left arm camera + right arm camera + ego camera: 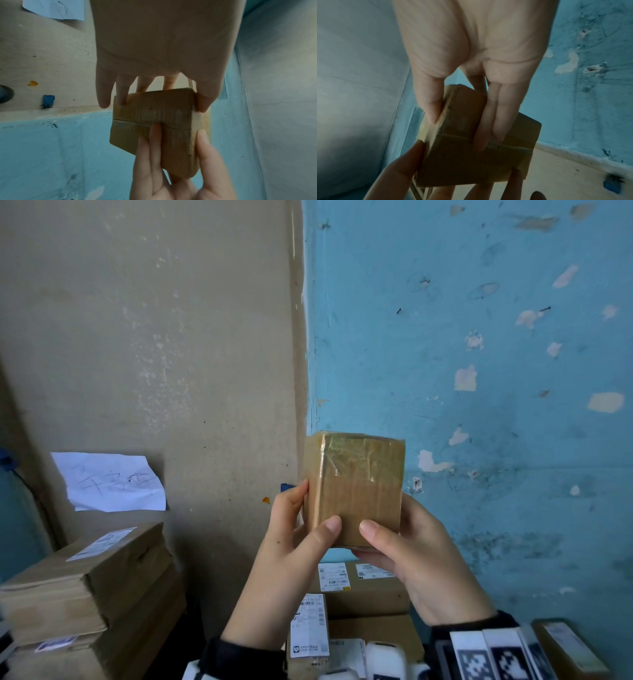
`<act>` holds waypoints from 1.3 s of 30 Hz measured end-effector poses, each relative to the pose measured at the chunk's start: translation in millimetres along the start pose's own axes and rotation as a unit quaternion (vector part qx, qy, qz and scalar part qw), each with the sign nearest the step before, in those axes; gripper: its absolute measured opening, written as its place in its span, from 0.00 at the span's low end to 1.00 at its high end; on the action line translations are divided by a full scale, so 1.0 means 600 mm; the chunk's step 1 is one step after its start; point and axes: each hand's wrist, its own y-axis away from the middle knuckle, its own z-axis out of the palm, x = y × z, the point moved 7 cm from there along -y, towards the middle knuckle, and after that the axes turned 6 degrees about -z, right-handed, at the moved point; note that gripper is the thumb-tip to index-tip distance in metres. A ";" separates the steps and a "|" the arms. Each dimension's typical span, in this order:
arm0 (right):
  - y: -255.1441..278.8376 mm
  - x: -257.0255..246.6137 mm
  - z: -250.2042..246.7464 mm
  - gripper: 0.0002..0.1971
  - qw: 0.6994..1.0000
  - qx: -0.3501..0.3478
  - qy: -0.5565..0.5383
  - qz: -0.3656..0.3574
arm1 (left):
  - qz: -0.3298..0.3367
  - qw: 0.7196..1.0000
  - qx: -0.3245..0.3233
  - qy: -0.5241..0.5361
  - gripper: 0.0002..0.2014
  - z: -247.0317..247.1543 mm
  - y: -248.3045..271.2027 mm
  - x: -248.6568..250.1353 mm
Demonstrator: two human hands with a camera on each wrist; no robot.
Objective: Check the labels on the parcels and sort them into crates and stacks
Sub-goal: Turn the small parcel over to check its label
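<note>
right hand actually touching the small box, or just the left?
Touching. Head view shows the right hand with its thumb on the small box; the right wrist view shows fingers across it.

A peeling blue wall meets a beige wall. A handwritten paper sheet hangs on the beige one.

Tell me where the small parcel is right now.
In the head view the small parcel is held up at centre frame, gripped between the left hand and right hand, in front of the blue wall and above the labelled boxes.
</note>
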 end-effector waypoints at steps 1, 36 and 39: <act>-0.001 -0.001 0.000 0.32 1.000 0.002 -0.004 -0.002 | 0.003 1.000 -0.001 -0.002 0.34 -0.001 0.000 0.001; -0.008 0.002 -0.013 0.37 0.999 -0.007 0.015 -0.043 | 0.070 0.994 0.072 -0.040 0.29 -0.033 -0.018 -0.016; -0.009 -0.003 -0.016 0.31 0.998 -0.002 0.044 -0.048 | 0.073 0.993 0.076 -0.055 0.26 -0.032 -0.017 -0.009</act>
